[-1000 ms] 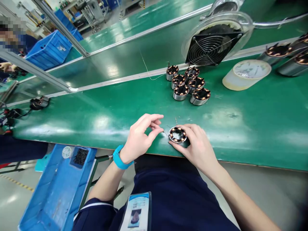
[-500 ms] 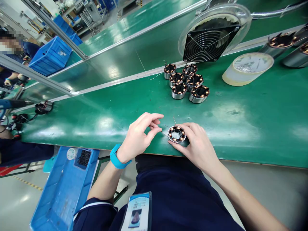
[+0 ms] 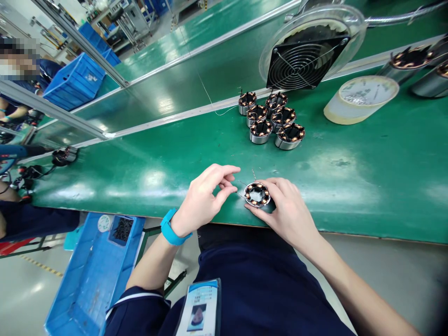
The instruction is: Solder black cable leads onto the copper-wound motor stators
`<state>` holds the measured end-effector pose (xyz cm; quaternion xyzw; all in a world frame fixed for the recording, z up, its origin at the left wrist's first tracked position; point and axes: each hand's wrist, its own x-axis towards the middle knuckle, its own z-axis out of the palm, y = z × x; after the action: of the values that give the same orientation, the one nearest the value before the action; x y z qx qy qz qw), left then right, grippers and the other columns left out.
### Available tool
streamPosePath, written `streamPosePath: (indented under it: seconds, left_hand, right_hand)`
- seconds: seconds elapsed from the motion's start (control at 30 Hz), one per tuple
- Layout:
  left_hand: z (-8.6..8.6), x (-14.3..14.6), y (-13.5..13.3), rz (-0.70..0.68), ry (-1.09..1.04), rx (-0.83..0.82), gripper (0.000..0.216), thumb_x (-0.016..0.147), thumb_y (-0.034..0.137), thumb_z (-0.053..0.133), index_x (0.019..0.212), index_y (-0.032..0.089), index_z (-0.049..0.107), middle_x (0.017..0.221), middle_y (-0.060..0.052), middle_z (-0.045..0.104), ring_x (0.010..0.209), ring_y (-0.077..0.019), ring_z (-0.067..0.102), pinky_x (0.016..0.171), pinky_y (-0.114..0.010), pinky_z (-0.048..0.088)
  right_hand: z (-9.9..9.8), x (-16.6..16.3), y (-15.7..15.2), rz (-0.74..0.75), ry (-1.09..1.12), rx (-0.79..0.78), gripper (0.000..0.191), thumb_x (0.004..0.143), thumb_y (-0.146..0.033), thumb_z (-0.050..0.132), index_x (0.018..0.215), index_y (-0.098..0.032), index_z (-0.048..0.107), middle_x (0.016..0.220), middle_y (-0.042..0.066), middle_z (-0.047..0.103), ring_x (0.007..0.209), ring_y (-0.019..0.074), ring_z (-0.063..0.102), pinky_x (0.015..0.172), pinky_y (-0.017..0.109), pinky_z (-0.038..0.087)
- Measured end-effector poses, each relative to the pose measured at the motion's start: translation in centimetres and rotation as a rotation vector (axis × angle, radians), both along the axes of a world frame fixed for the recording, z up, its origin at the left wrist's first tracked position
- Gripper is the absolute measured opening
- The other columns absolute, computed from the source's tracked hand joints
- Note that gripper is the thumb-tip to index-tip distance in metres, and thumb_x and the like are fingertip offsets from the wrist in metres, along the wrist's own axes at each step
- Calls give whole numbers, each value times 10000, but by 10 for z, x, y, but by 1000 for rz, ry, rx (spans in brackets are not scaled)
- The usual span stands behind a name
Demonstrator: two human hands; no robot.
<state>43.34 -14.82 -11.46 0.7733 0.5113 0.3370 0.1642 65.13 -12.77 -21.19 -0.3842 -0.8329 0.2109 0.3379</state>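
My right hand [image 3: 289, 207] is wrapped around the side of a small motor stator [image 3: 257, 194], a metal ring with copper windings and black insulation inside. The stator rests at the bench's near edge with its open end facing up. Thin wire ends stick out of it, one a twisted lead [image 3: 254, 174] at the back. Left of the stator, my left hand [image 3: 210, 193] has its index finger stretched out and the others curled. Its thumb pinches a thin wire [image 3: 240, 194] running from the stator; the far end of that wire is hidden by the fingers.
Several similar stators [image 3: 259, 132] stand grouped behind my hands on the green bench [image 3: 157, 172]. Behind them is a black fan grille [image 3: 304, 65]. A translucent round container [image 3: 360, 100] and larger stators [image 3: 408, 63] stand right. A blue bin [image 3: 91, 275] is below left; a co-worker sits beyond.
My left hand has shifted very slightly to the right, toward the stator. My right hand and the stator have stayed in place.
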Motion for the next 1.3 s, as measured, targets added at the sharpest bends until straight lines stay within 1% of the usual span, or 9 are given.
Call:
streamPosePath:
  seconds: [0.23, 0.37, 0.47, 0.53, 0.67, 0.9, 1.1, 1.2, 1.3]
  left_hand:
    - [-8, 11, -5, -79, 14, -34, 367, 945, 44, 601, 1282, 188, 590, 1015, -48, 655, 857, -120, 652, 819, -285, 584]
    - [-8, 14, -2, -5, -78, 35, 389, 931, 45, 600, 1290, 195, 599, 1005, -43, 662, 893, -130, 658, 856, -301, 583]
    - [-8, 12, 3, 69, -148, 84, 404, 932, 87, 623, 1318, 205, 591, 1068, -53, 650, 883, -125, 660, 869, -316, 585]
    - [-9, 10, 6, 89, -161, 88, 415, 941, 114, 624, 1342, 212, 576, 1102, -60, 641, 891, -127, 662, 864, -320, 589]
    - [-10, 9, 9, 78, -140, 64, 440, 956, 128, 607, 1381, 221, 542, 1118, -61, 633, 879, -121, 658, 857, -318, 594]
    - [-10, 10, 11, 45, -96, 86, 472, 945, 81, 598, 1392, 216, 531, 1098, -46, 627, 827, -96, 642, 843, -293, 585]
    - [-7, 9, 12, 56, -88, 86, 469, 951, 89, 592, 1398, 210, 519, 1102, -52, 625, 836, -103, 644, 829, -289, 587]
    - [-8, 10, 13, 44, -63, 79, 492, 938, 65, 596, 1404, 201, 513, 1100, -53, 634, 847, -107, 649, 830, -286, 587]
    - [-11, 12, 13, 39, -19, 43, 502, 944, 73, 597, 1415, 218, 503, 1082, -47, 653, 852, -115, 656, 844, -299, 594]
  right_hand:
    - [0, 0, 0, 0, -5, -5, 424, 965, -441, 677, 1273, -188, 534, 1135, 122, 605, 1050, 304, 582, 867, 435, 472]
    - [1, -1, 0, -5, -3, -8, 435, 962, -446, 679, 1275, -181, 533, 1131, 123, 606, 1048, 305, 580, 867, 435, 473]
    - [1, -1, 0, -4, -6, -9, 449, 958, -444, 686, 1283, -176, 531, 1134, 124, 606, 1049, 308, 580, 867, 436, 472]
    - [0, 0, 0, -5, -5, -9, 447, 959, -442, 684, 1284, -177, 531, 1134, 124, 607, 1046, 307, 581, 868, 438, 472]
    - [0, 0, -1, -3, -5, -16, 444, 961, -436, 683, 1293, -186, 525, 1144, 125, 607, 1056, 309, 581, 869, 444, 476]
    - [0, 0, -1, -5, -6, -30, 444, 970, -449, 668, 1307, -201, 520, 1151, 125, 605, 1073, 315, 580, 878, 454, 478]
    - [1, 0, -1, -5, -12, -27, 453, 962, -449, 679, 1297, -188, 520, 1155, 124, 602, 1070, 311, 578, 879, 447, 478]
    - [1, 0, -1, -1, -3, -24, 454, 961, -451, 680, 1298, -188, 524, 1149, 122, 605, 1067, 310, 578, 877, 448, 480]
    - [0, 0, -2, -2, -2, -16, 441, 966, -453, 671, 1293, -191, 530, 1145, 127, 608, 1058, 310, 583, 871, 452, 484]
